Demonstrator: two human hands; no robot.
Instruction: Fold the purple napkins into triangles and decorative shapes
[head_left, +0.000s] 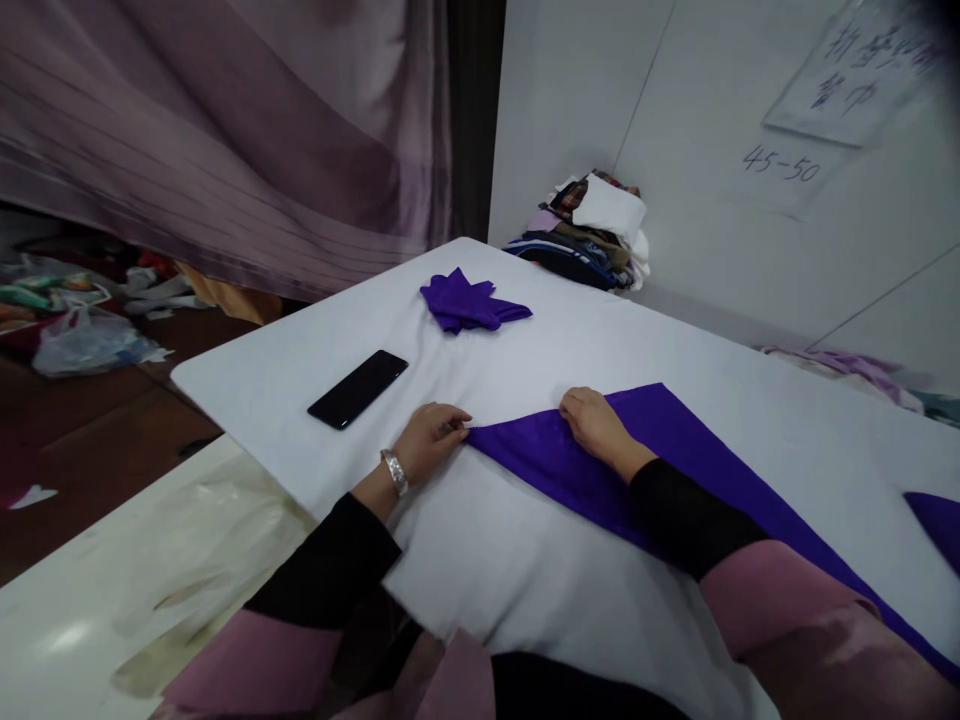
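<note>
A purple cloth napkin (675, 450) lies on the white-covered table, folded to a long shape with a point at its left end. My left hand (429, 440), with a silver bracelet at the wrist, pinches that left corner between thumb and fingers. Farther right along the upper edge, my right hand (596, 425) is closed on the napkin's border. My right forearm hides part of the cloth. Beyond my hands sits a second purple napkin (471, 302), folded into a pleated, leaf-like shape.
A black phone (358, 390) rests left of my hands on the white tablecloth (750, 400). Piled clothes (592, 235) stand against the wall past the far edge. More purple cloth (937, 525) shows at right. Plastic bags (90, 335) lie beyond the table at left, below a hanging curtain (300, 130).
</note>
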